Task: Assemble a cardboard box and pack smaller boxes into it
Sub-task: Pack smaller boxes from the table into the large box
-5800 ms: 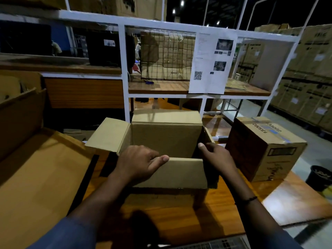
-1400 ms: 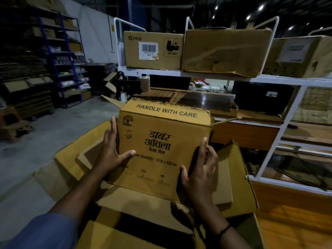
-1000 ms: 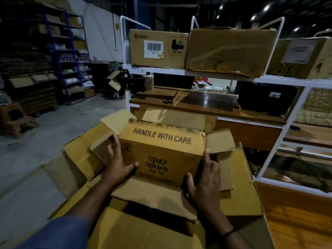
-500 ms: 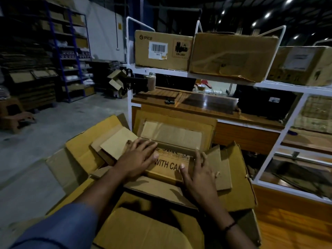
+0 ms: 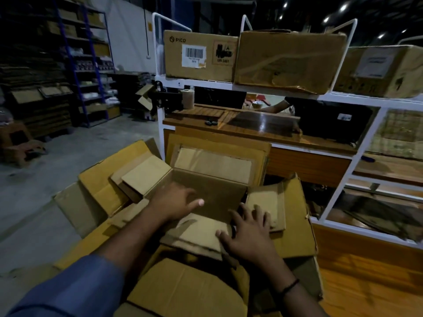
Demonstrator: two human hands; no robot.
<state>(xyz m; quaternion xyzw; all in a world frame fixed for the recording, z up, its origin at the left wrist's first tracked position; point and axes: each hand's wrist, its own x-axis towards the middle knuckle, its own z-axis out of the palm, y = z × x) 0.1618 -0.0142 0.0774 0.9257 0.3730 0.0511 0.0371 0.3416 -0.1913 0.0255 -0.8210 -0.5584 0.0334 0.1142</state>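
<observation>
Small box [image 5: 207, 194] sunk in the middle of the big carton [image 5: 296, 227], flaps spread, left grip [image 5: 175, 202] released over its opening, right grip [image 5: 249, 233] released, fingers splayed flat on the near flap [image 5: 199, 233], white rack [image 5: 338, 97] beyond.

left hand [image 5: 176, 202]: spread over open box [image 5: 212, 193] | right hand [image 5: 249, 232]: flat on near flap [image 5: 199, 234]
</observation>
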